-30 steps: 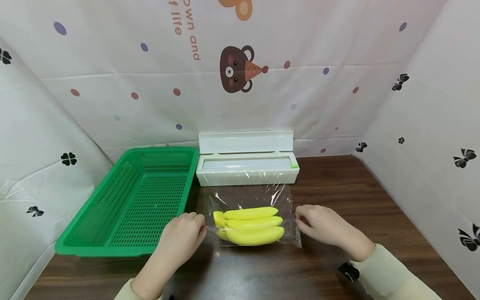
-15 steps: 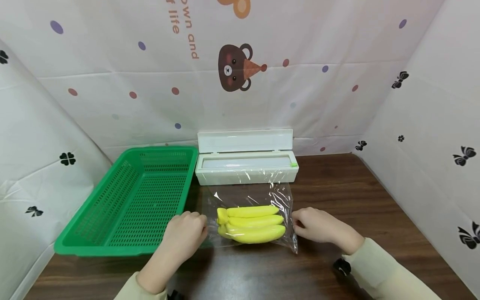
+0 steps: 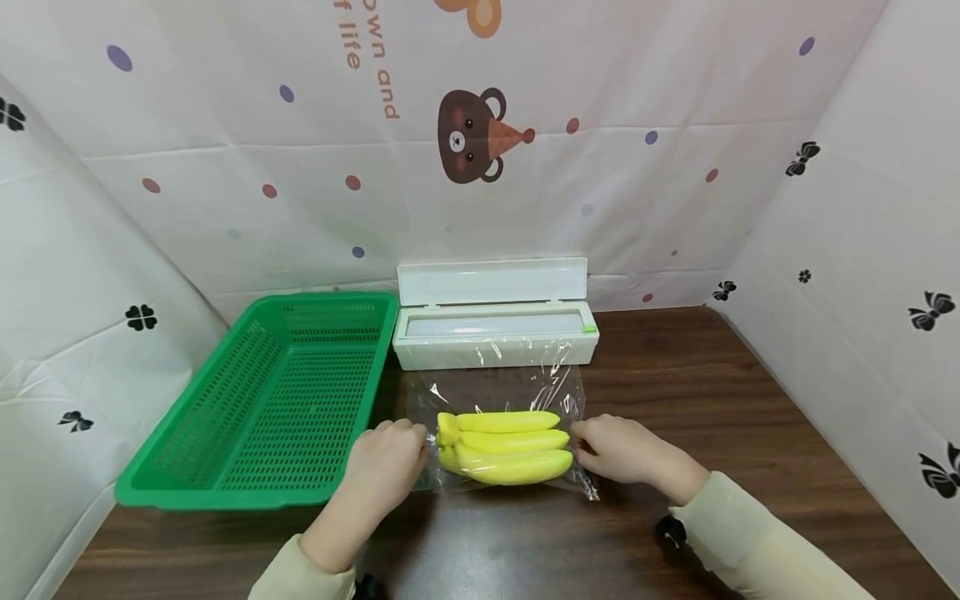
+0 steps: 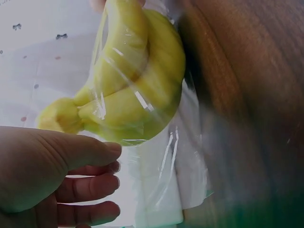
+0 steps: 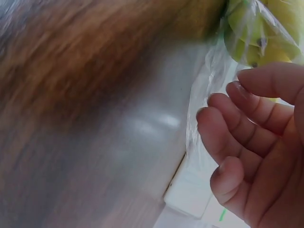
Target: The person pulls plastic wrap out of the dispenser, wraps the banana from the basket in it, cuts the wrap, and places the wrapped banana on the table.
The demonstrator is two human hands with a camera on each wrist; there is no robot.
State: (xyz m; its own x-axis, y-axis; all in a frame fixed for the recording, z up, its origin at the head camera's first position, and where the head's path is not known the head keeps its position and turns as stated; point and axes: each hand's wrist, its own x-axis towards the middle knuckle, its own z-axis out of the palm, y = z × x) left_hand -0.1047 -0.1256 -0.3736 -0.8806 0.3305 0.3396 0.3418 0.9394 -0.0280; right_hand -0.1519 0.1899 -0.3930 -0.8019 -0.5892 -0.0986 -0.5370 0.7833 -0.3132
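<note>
A bunch of yellow bananas (image 3: 513,442) lies on the table, its stem toward the left. Clear plastic wrap (image 3: 495,387) covers it and stretches back toward the white wrap dispenser (image 3: 495,354). At the stem end, my left hand (image 3: 386,462) pinches the wrap between thumb and forefinger; its other fingers are loosely curled in the left wrist view. My right hand (image 3: 626,450) pinches the wrap beside the banana tips, thumb against forefinger. A crumpled corner of wrap (image 3: 588,487) hangs below the right fingers.
Left of the dispenser stands a green plastic basket (image 3: 127,492) with slotted walls. The dispenser's lid (image 3: 491,282) is raised against the patterned backdrop (image 3: 637,208), and a small green cutter (image 3: 589,329) sits at its right end. Dark wood table (image 3: 697,375) extends to the right.
Both hands have moved inward, closer to the bananas, the right one leftward and the left one rightward. The bananas have shifted slightly right, and the wrap's right edge has bunched up.
</note>
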